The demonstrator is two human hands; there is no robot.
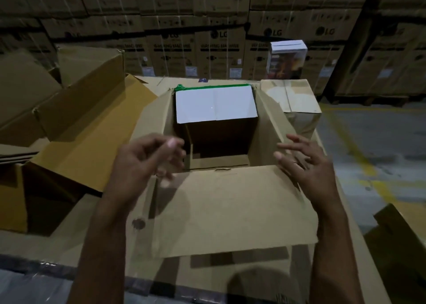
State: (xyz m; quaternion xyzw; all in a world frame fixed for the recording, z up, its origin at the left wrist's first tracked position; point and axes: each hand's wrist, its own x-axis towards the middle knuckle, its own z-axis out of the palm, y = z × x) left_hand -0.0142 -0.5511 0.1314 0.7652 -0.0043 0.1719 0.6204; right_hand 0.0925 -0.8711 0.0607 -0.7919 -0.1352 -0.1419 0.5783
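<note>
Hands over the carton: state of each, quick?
Left hand: open, fingers loosely curled, blurred, holding nothing.
Right hand: open, fingers spread by the carton flap, holding nothing.

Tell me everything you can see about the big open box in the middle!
The open cardboard box is brown and upright, with its flaps folded outward. Green tape runs along its far edge. A white box fills its far half, and the near half looks empty. The left hand and right hand hover over it.

Dim warehouse | stacked cartons point(207, 34) marked "LG Washing Machine" wall the rear | grey concrete floor point(380, 137) with yellow line point(350, 142) at right | low light
</note>
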